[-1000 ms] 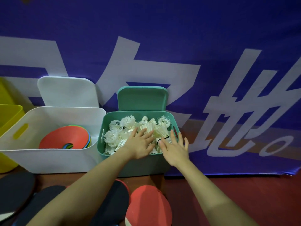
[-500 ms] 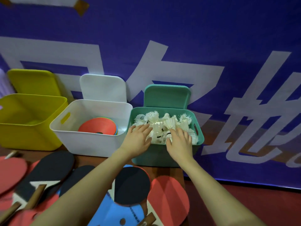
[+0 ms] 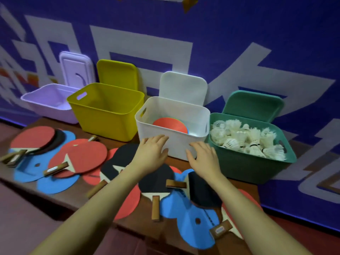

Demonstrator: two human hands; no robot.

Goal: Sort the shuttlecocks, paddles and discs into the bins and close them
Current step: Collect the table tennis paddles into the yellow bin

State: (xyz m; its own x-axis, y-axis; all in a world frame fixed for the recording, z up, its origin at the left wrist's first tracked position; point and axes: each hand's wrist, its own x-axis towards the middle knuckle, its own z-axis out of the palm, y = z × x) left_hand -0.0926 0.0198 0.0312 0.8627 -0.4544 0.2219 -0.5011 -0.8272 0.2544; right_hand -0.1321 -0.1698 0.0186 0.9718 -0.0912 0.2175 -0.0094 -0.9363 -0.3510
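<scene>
Right of centre, shuttlecocks [image 3: 246, 138] fill the green bin [image 3: 252, 168], discs [image 3: 170, 124] sit in the white bin [image 3: 176, 144]; paddles [image 3: 77, 159] cover the surface [image 3: 11, 129], lids off. Left hand [image 3: 152, 150] and right hand [image 3: 204, 157]: loose grip, holding nothing.

My left hand [image 3: 153, 150]: palm down, fingers straight and slightly spread, forearm reaching in from near left. My right hand [image 3: 203, 157]: palm down, fingers loosely extended, forearm reaching in from near right. Both hands level, near each other, apart.
</scene>
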